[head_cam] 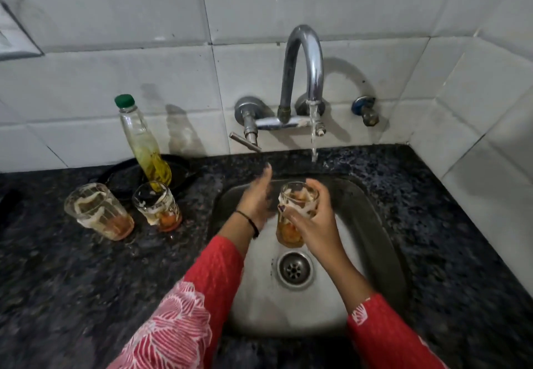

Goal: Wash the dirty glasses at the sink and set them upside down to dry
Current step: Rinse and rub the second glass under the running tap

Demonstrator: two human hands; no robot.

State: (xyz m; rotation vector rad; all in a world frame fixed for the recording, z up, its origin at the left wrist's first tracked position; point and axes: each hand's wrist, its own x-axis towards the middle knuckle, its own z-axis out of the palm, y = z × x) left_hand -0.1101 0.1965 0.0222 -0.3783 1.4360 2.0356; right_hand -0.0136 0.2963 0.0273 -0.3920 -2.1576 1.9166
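Observation:
My right hand [314, 218] grips a dirty glass [294, 213] upright over the steel sink [372, 224]; white streaks coat its wall and orange dregs sit at its bottom. Just left of it my left hand [258, 198] is open, fingers straight and blurred, holding nothing. Water runs from the curved tap [305, 62] down toward the sink's back rim, behind the held glass. Two more dirty glasses stand upright on the dark counter to the left: one far left [98, 210] and one nearer the sink [157, 205].
A clear bottle with a green cap [141, 140] and yellow liquid leans on a black pan [124, 175] behind the glasses. The tap lever [245, 141] juts out over the counter. The drain [294, 268] lies in the sink's middle. Tiled walls close the back and right.

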